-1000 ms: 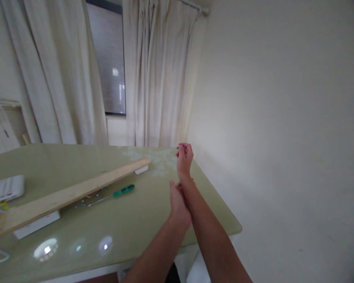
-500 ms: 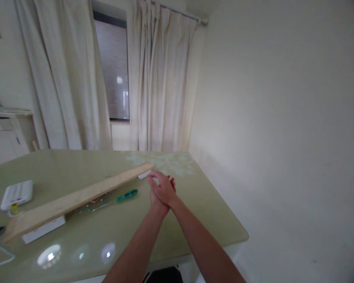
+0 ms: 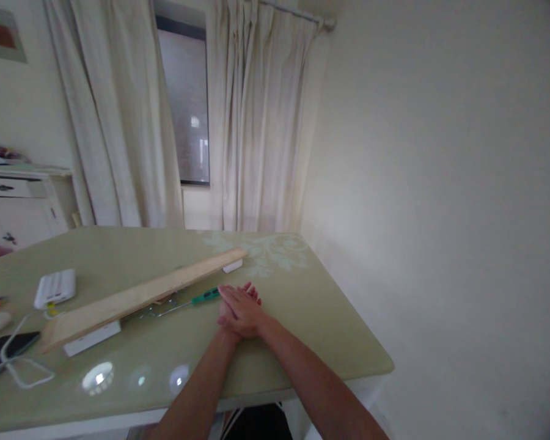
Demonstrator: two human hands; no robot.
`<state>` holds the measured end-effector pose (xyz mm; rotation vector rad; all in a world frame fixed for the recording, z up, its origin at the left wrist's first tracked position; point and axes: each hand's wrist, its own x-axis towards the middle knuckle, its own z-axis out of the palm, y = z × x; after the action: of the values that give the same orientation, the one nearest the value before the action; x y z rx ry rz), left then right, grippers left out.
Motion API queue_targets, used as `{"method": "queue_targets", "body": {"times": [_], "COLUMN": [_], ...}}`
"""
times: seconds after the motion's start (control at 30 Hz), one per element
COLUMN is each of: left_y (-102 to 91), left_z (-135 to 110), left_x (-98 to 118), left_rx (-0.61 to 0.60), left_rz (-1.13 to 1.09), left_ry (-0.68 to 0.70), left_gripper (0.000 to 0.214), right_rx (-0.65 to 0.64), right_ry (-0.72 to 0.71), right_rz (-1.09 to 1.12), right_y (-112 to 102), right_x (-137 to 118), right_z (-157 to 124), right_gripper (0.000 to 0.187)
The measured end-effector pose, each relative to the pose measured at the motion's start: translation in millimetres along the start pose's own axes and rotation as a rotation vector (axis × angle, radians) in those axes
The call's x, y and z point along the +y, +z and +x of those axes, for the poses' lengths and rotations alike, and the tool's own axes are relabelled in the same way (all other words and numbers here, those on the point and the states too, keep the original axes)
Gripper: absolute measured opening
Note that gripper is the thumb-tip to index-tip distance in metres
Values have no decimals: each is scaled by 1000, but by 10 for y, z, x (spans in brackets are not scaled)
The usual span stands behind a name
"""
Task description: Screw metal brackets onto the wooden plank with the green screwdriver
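Note:
My right hand (image 3: 244, 310) lies across my left hand (image 3: 228, 319) above the table, palm to palm as far as I can see. The right fingers stretch to the left over it, while the left fingertips stick out beyond on the far side. No object shows between them. Just left of the hands is a screwdriver (image 3: 205, 296) with a green handle, its thin shaft pointing left. Behind it a long wooden board (image 3: 142, 295) rests on a white block (image 3: 94, 338) at its near end and a smaller white block (image 3: 232, 266) at its far end.
Small metal parts (image 3: 172, 300) lie by the board's edge. To the left are a white box-shaped device (image 3: 55, 288), a dark phone (image 3: 13, 351) and a white cable (image 3: 21, 373). The green tabletop (image 3: 311, 330) ends near a wall on the right.
My joined hands have come lower and nearer, slightly left, beside the screwdriver handle. The right fingers look straighter. The camera has turned a little left, showing more of the table's left side.

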<state>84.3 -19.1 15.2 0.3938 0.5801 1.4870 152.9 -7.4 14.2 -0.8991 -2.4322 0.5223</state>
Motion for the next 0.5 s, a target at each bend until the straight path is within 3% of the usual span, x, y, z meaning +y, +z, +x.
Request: {"method": "queue_targets", "body": {"times": [0.1,0.2,0.37,0.5], "left_y": [-10,-23,-23,-41], "left_z": [33,41,47,34], "left_x": [15,32,1,34], "left_rx": [-26,-68,-123,-156], "left_rz": [-33,-62,-96,-102], "left_ry": [-130,-207,-247,-243], "left_gripper": [66,69,62,62], "right_rx": [47,153,315,372], "right_ry": [89,270,616,744], "right_rz": [-41,-84,-132,-159], "right_y": [38,100,95,78], "right_x": [36,30,72,75], "right_z": [-27,-15,59,174], "right_gripper": [83,73,67,63]}}
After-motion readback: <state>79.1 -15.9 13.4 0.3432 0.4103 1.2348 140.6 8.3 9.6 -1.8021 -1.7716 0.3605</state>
